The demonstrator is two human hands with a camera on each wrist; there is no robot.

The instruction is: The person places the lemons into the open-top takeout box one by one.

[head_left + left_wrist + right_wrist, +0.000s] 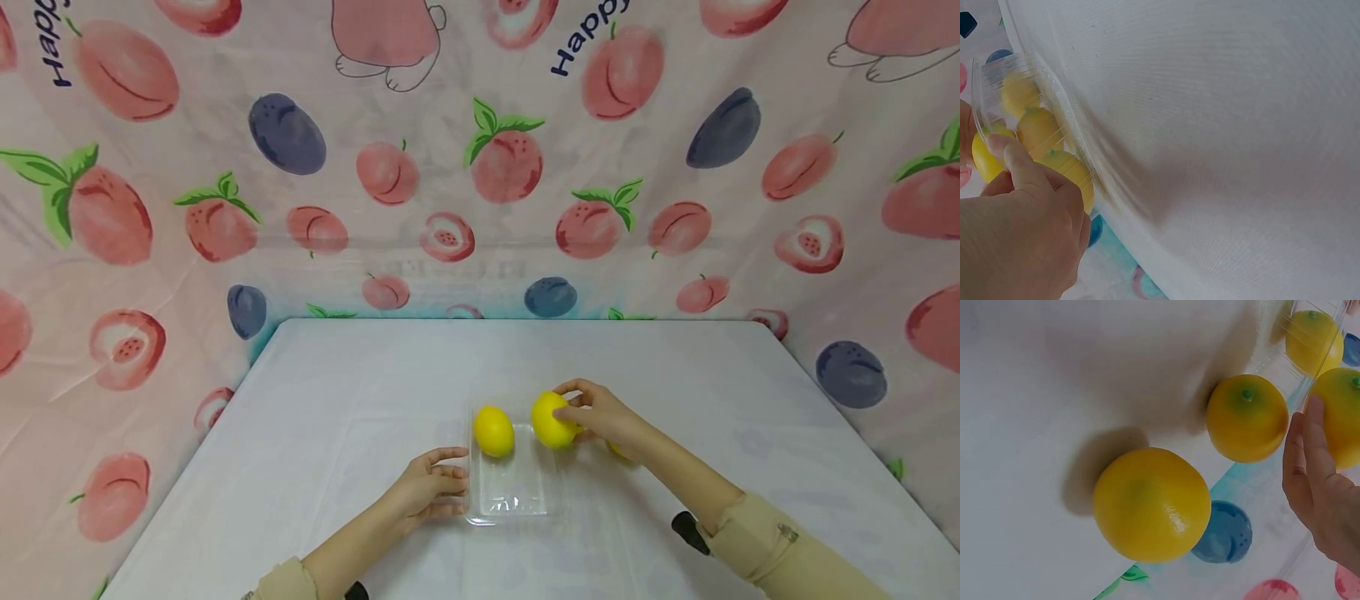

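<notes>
With fingers apart, the left hand [431,490] touches the left edge of the clear tray [512,483] on the desk [360,392], seemingly to steady it, while the right hand [609,417], its grip round a yellow lemon [547,425], holds it at the tray's far right corner.

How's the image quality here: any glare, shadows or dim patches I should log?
Head view: bright, small white glints on the clear tray near its front edge; left wrist view: dimmer and greyish, a soft shadow spreading over the white table beside the tray; right wrist view: also dim, a glossy highlight on the yellow lemon nearest the camera, a dark shadow beside it.
</notes>
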